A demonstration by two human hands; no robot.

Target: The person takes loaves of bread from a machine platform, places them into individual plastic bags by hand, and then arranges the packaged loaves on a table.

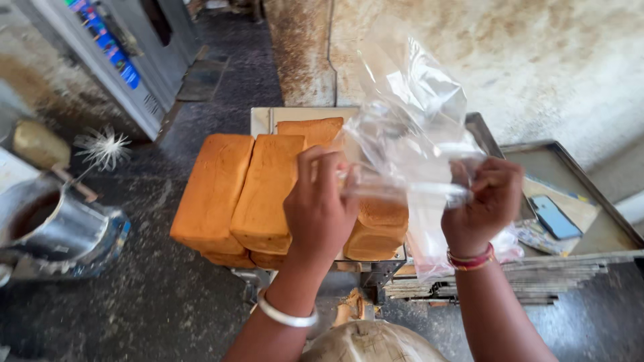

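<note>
Both hands on a clear plastic bag (pixel 409 127), held over the bread loaves (pixel 248 191).

Left hand (pixel 320 204) pinches the bag's mouth edge on one side, right hand (pixel 484 201) grips the other side; the bag stands up between them, crumpled. Loaves sit side by side on a small stand. Metal tray (pixel 570 164) to the right holds a phone (pixel 554 216). Metal container (pixel 47 224) sits on the floor far left.

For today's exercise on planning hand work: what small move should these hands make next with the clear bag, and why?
Probably spread the clear plastic bag mouth wider: the left hand and right hand each pinch its lower edge, it looks barely parted, and the loaves lie just below.
</note>
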